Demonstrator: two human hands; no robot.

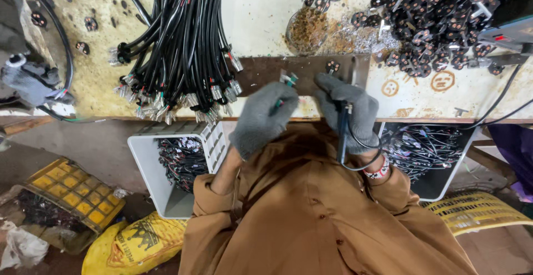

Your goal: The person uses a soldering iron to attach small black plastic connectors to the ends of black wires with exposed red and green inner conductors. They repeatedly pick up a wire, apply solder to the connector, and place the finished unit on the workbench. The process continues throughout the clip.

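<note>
Both my hands wear grey knit gloves and work at the bench's front edge. My left hand pinches a thin green wire with a metal terminal at its tip, held over a brown metal plate. My right hand grips a dark pen-like tool whose black cord loops around my wrist. A small round black part sits on the plate just above my right hand. Brown sleeves cover my arms.
A large bundle of black cables with metal terminals lies on the bench at left. A heap of round black parts fills the back right. A bowl of small brown pieces stands behind the plate. White bins of wires sit below the bench.
</note>
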